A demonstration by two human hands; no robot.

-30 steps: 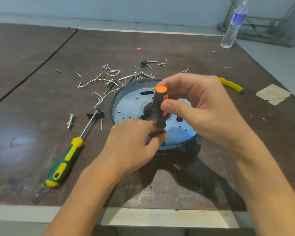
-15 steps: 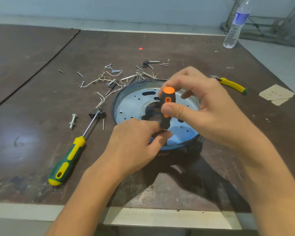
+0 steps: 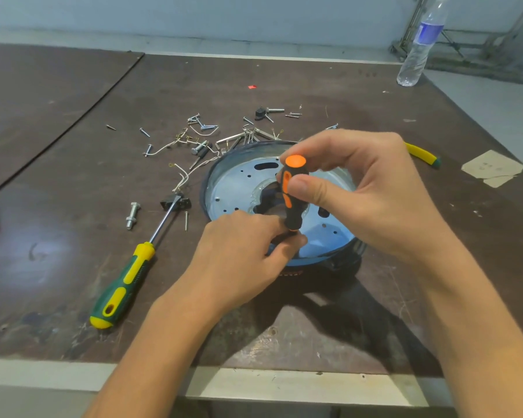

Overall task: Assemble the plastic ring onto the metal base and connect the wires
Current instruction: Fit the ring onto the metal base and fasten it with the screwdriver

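Head camera looks down on my two bare hands working over the metal base [image 3: 236, 188], a round silvery dish with punched holes that sits on the brown table [image 3: 73, 206] just beyond the near edge. I see my right hand [image 3: 371, 194] raised over the dish, thumb and fingers curled round the handle of the small screwdriver [image 3: 293, 191], orange and black, which stands nearly upright with its orange cap on top. My left hand [image 3: 242, 254] sits low at the dish's near rim, thumb and forefinger pinched together at the shaft just under that handle; the tip is hidden, so I cannot tell whether a screw sits between them. A dark band runs round the dish's edge, possibly the plastic ring, though the view is too poor to be sure. Left of the dish lies a green-and-yellow screwdriver [image 3: 124, 282], its blade touching a small black part [image 3: 175, 202], with a bolt [image 3: 132, 214] just beside it. Behind the dish lie loose screws and wires [image 3: 200, 140]. A yellow-handled tool [image 3: 423, 153] shows past my right hand, near a paper scrap [image 3: 492, 168], and a water bottle [image 3: 420, 46] stands at the far right corner.
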